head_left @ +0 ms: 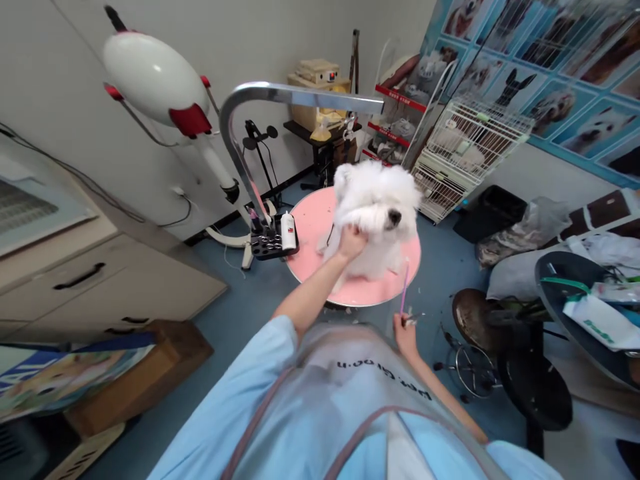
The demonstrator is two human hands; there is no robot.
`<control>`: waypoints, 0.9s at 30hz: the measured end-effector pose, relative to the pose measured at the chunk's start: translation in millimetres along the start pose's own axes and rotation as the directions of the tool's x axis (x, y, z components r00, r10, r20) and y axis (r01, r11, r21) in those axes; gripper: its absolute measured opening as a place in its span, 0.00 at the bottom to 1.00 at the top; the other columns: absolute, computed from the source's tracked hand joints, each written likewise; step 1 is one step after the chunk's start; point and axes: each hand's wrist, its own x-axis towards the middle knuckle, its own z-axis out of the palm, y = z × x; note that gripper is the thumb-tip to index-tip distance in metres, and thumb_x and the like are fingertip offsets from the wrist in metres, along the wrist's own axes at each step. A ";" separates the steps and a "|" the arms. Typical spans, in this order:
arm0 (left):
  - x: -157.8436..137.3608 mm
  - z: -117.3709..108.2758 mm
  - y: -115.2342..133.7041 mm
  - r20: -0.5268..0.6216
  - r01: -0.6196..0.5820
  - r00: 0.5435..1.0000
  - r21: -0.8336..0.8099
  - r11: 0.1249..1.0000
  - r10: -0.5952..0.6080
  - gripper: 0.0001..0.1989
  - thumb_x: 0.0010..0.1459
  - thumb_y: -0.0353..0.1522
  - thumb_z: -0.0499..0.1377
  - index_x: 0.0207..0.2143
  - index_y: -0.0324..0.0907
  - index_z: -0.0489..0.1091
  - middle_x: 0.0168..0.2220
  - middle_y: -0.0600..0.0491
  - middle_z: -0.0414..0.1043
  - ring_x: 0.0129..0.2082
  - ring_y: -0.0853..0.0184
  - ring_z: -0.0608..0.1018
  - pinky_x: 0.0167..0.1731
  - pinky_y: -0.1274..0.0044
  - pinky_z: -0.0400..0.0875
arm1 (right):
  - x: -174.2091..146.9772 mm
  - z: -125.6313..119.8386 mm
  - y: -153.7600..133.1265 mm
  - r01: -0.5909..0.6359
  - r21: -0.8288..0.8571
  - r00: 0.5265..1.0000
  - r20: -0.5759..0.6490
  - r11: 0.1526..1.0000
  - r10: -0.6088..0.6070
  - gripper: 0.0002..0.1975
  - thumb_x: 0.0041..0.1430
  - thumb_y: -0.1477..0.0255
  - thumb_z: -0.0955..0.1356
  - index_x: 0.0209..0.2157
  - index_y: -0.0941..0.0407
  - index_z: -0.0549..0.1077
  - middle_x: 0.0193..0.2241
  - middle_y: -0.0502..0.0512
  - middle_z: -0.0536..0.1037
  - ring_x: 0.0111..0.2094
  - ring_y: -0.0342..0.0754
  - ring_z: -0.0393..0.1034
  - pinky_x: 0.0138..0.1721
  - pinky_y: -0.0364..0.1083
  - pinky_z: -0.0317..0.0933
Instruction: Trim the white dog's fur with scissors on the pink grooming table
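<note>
A fluffy white dog (375,193) sits on a round pink grooming table (313,220), its dark nose turned toward the right. My left hand (352,241) is closed on the fur below its cheek; the fingertips are partly hidden in the coat. Lower and to the right, off the table's near edge, my right hand (405,332) is closed around a pair of scissors (416,318). A thin pinkish-purple comb-like tool (404,290) also sticks up from that hand, its tip apart from the dog.
A metal grooming arm (300,95) arches over the table. On its post, a tool holder (273,247) carries scissors and a white bottle (288,231). A white dryer (155,77) stands left. Right are a stool (473,320), a cluttered dark tray (565,300) and wire cages (465,147).
</note>
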 end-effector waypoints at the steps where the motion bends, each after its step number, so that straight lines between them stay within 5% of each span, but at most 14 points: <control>1: 14.1 4.0 10.7 0.025 -0.085 0.996 -0.013 0.996 0.086 0.08 0.52 0.25 0.59 0.21 0.40 0.69 0.21 0.56 0.65 0.26 0.70 0.68 0.27 0.79 0.66 | 12.4 -5.5 -10.4 0.122 -0.097 0.991 0.070 0.988 -0.116 0.24 0.60 0.47 0.56 0.25 0.52 0.63 0.19 0.50 0.67 0.25 0.48 0.61 0.32 0.47 0.57; 3: 36.3 9.6 31.0 0.086 -0.266 0.959 -0.033 0.963 0.268 0.13 0.53 0.25 0.60 0.17 0.39 0.65 0.17 0.58 0.59 0.21 0.73 0.63 0.24 0.80 0.60 | 48.1 -20.2 -39.9 0.430 -0.249 0.885 0.304 0.868 -0.351 0.19 0.63 0.57 0.57 0.26 0.54 0.69 0.24 0.54 0.72 0.30 0.49 0.64 0.39 0.48 0.57; 5: 48.2 12.1 48.7 0.139 -0.378 0.916 -0.020 0.925 0.377 0.14 0.53 0.25 0.59 0.16 0.38 0.64 0.16 0.59 0.58 0.20 0.75 0.61 0.23 0.81 0.57 | 94.5 -37.3 -77.0 0.696 -0.335 0.700 0.513 0.635 -0.496 0.14 0.61 0.66 0.60 0.31 0.55 0.74 0.26 0.56 0.74 0.35 0.50 0.66 0.48 0.50 0.53; 9: 48.9 14.8 71.0 0.173 -0.394 0.910 0.073 0.916 0.378 0.11 0.52 0.26 0.57 0.18 0.38 0.64 0.16 0.59 0.57 0.18 0.76 0.59 0.20 0.81 0.51 | 169.0 -61.3 -135.1 0.738 -0.551 0.663 0.482 0.390 -0.573 0.15 0.62 0.73 0.60 0.40 0.58 0.77 0.32 0.60 0.76 0.38 0.52 0.65 0.51 0.51 0.47; 10: 46.7 16.0 73.8 0.174 -0.388 0.913 0.094 0.917 0.368 0.12 0.52 0.26 0.57 0.17 0.38 0.64 0.16 0.59 0.57 0.18 0.76 0.58 0.20 0.80 0.50 | 175.1 -63.3 -140.8 0.776 -0.535 0.618 0.545 0.333 -0.566 0.14 0.62 0.74 0.60 0.39 0.58 0.77 0.32 0.60 0.76 0.37 0.51 0.64 0.51 0.51 0.47; 14: 37.6 22.7 78.8 0.198 -0.375 0.917 0.127 0.918 0.347 0.14 0.51 0.27 0.57 0.15 0.39 0.60 0.15 0.59 0.55 0.17 0.77 0.56 0.20 0.80 0.48 | 162.6 -61.6 -142.0 0.967 -0.227 0.255 0.820 0.118 -0.513 0.13 0.63 0.74 0.61 0.33 0.57 0.77 0.29 0.58 0.76 0.34 0.49 0.63 0.49 0.50 0.47; 15: 36.4 23.7 78.3 0.201 -0.369 0.918 0.124 0.921 0.341 0.14 0.51 0.28 0.57 0.15 0.39 0.60 0.15 0.59 0.55 0.17 0.77 0.56 0.20 0.80 0.47 | 159.6 -60.8 -142.6 0.977 -0.190 0.213 0.830 0.098 -0.515 0.14 0.64 0.74 0.60 0.33 0.57 0.77 0.29 0.58 0.76 0.33 0.49 0.63 0.49 0.50 0.47; 16: 35.6 23.8 76.5 0.195 -0.362 0.921 0.114 0.925 0.336 0.13 0.51 0.28 0.57 0.15 0.39 0.60 0.15 0.59 0.55 0.17 0.77 0.56 0.20 0.80 0.48 | 159.3 -60.1 -144.5 0.972 -0.211 0.233 0.814 0.102 -0.532 0.14 0.64 0.74 0.60 0.33 0.57 0.77 0.29 0.59 0.76 0.33 0.49 0.63 0.49 0.50 0.47; 19: 33.3 17.2 58.7 0.090 -0.343 0.936 0.028 0.939 0.339 0.12 0.50 0.30 0.58 0.17 0.39 0.62 0.16 0.59 0.57 0.18 0.77 0.58 0.20 0.80 0.49 | 169.1 -57.0 -149.8 0.903 -0.387 0.421 0.718 0.185 -0.554 0.15 0.64 0.75 0.59 0.36 0.59 0.77 0.30 0.61 0.76 0.33 0.50 0.63 0.46 0.51 0.48; 20: 30.9 13.3 47.9 0.031 -0.334 0.942 -0.027 0.942 0.335 0.11 0.50 0.32 0.59 0.18 0.39 0.62 0.17 0.59 0.57 0.18 0.77 0.58 0.20 0.80 0.51 | 170.8 -55.3 -146.2 0.902 -0.385 0.426 0.727 0.195 -0.539 0.14 0.64 0.75 0.59 0.35 0.59 0.77 0.30 0.61 0.76 0.33 0.50 0.64 0.46 0.51 0.48; 22: 22.1 6.0 20.8 -0.063 -0.295 0.955 -0.151 0.944 0.288 0.10 0.50 0.36 0.61 0.23 0.39 0.65 0.19 0.59 0.59 0.19 0.76 0.60 0.21 0.81 0.55 | 163.6 -52.0 -123.6 0.947 -0.257 0.320 0.807 0.192 -0.496 0.12 0.62 0.74 0.62 0.32 0.58 0.76 0.30 0.60 0.77 0.33 0.50 0.65 0.48 0.51 0.49; 23: 15.9 4.2 6.5 -0.058 -0.231 0.973 -0.172 0.958 0.224 0.11 0.48 0.38 0.63 0.27 0.39 0.67 0.20 0.59 0.61 0.20 0.76 0.62 0.22 0.81 0.58 | 154.0 -50.8 -104.5 0.962 -0.177 0.257 0.839 0.206 -0.479 0.10 0.61 0.73 0.63 0.31 0.58 0.76 0.30 0.59 0.77 0.33 0.50 0.66 0.48 0.51 0.49; 24: 9.3 4.4 -6.5 -0.002 -0.160 0.987 -0.161 0.974 0.162 0.15 0.44 0.38 0.67 0.31 0.40 0.69 0.23 0.57 0.65 0.22 0.74 0.66 0.25 0.80 0.62 | 141.2 -50.1 -81.8 0.954 -0.149 0.262 0.840 0.261 -0.475 0.10 0.61 0.73 0.63 0.32 0.57 0.76 0.31 0.58 0.78 0.34 0.50 0.67 0.48 0.50 0.50; 27: -5.7 17.5 -27.0 0.039 -0.176 0.983 -0.091 0.980 0.180 0.27 0.31 0.33 0.74 0.37 0.40 0.71 0.38 0.48 0.75 0.39 0.62 0.76 0.37 0.74 0.71 | 100.7 -50.6 -15.3 0.832 -0.224 0.458 0.793 0.507 -0.401 0.12 0.62 0.77 0.60 0.32 0.57 0.75 0.30 0.56 0.79 0.33 0.48 0.68 0.44 0.47 0.52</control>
